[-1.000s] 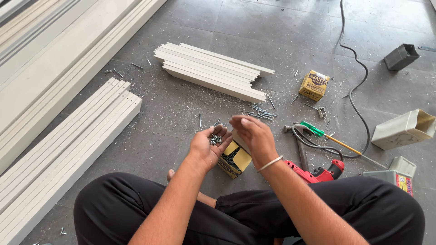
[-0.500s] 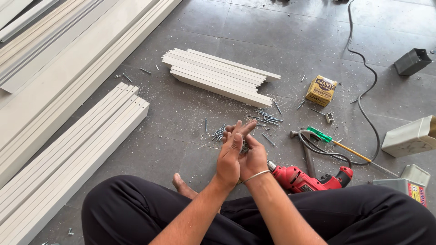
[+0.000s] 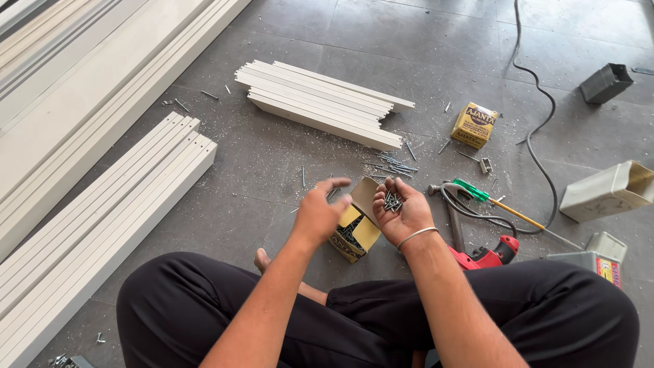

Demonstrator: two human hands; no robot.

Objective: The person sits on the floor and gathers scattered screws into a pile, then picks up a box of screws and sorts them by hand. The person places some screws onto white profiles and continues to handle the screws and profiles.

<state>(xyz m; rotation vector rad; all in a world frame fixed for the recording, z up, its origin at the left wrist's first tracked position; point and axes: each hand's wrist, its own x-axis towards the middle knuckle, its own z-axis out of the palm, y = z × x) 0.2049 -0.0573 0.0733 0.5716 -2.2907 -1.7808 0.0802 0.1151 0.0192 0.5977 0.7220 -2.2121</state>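
I sit cross-legged on a grey floor. My right hand [image 3: 402, 211] is cupped palm up and holds a small heap of dark screws [image 3: 392, 201]. My left hand [image 3: 319, 211] hovers to its left, blurred, with fingers spread and nothing in it. Between and below both hands stands an open yellow cardboard box [image 3: 354, 232] with more screws inside. Several loose screws [image 3: 392, 165] lie on the floor just beyond the hands.
A stack of short white channel pieces [image 3: 320, 103] lies ahead; long white channels [image 3: 102, 211] run along the left. At the right are a red power drill [image 3: 487, 255], a green-handled screwdriver [image 3: 477, 192], a black cable [image 3: 538, 136], a closed yellow box [image 3: 474, 125] and beige trunking pieces [image 3: 606, 191].
The two hands were pressed together half a second ago; now they have parted. The left hand has swung left, empty, and the screws rest in the right palm.
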